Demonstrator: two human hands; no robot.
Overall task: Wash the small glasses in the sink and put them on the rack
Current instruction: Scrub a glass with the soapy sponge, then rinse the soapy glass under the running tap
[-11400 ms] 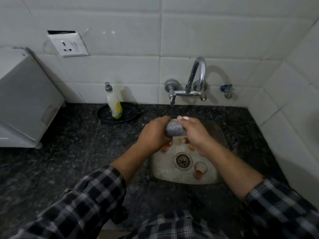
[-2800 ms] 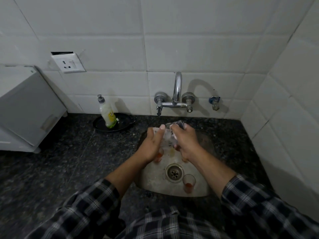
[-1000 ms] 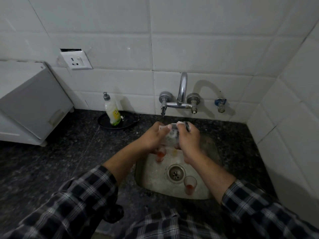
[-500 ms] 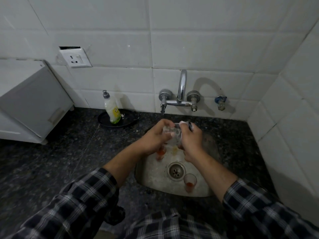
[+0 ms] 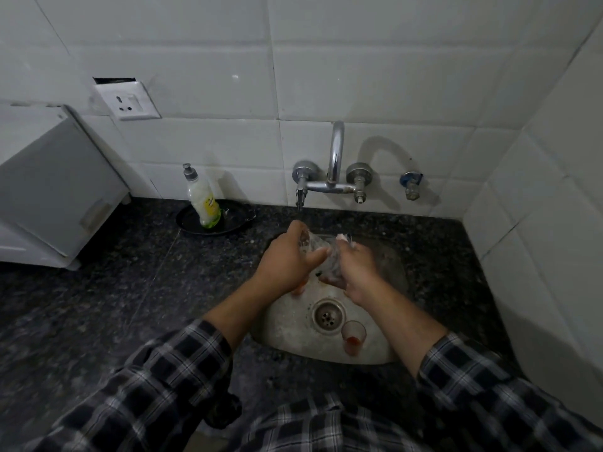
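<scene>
Head view: both hands meet over the back of the sink (image 5: 287, 334), under the tap (image 5: 332, 187). The left hand (image 5: 287, 262) has its fingers closed around a clear glass (image 5: 315, 246), held tilted between the two hands. The right hand (image 5: 354, 265) is curled against the glass's other side; what its fingers grip is hidden. A second glass (image 5: 353, 336) with reddish dregs stands upright in the sink beside the drain (image 5: 328, 316). A soap bottle (image 5: 202, 202) stands on a dark plate (image 5: 235, 225) on the tabletop (image 5: 130, 288).
</scene>
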